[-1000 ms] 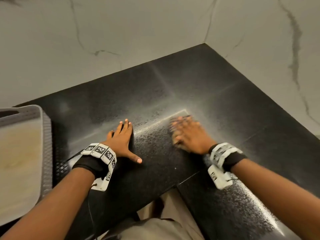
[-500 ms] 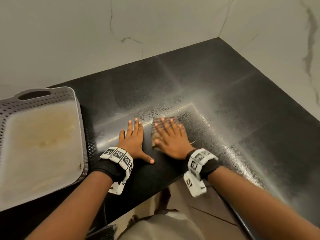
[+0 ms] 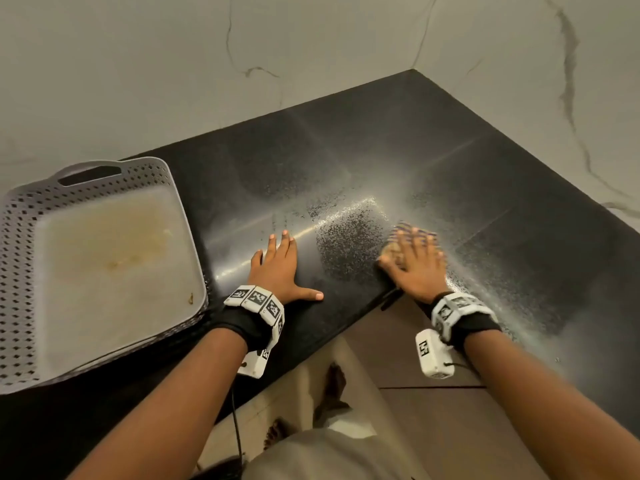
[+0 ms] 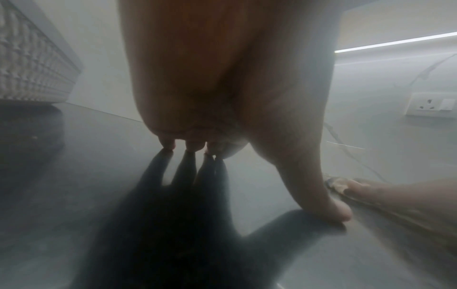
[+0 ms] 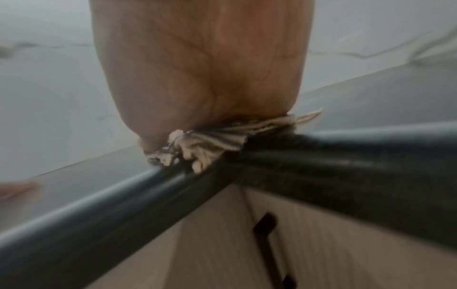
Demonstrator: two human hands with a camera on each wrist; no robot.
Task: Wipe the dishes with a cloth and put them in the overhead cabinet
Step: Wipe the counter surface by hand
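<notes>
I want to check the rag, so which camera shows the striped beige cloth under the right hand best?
The right wrist view: the striped beige cloth bunches sharply under the palm at the black counter's edge. The head view shows it blurred beneath the right hand. The left wrist view catches only a sliver.

A black speckled bench (image 3: pixel 433 150) carries a grey perforated tray (image 3: pixel 20 271) at left and a striped cloth (image 3: pixel 398 244) near its front edge.

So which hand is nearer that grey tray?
Left. The left hand lies flat just right of the grey tray; the right hand presses the cloth farther right.
</notes>
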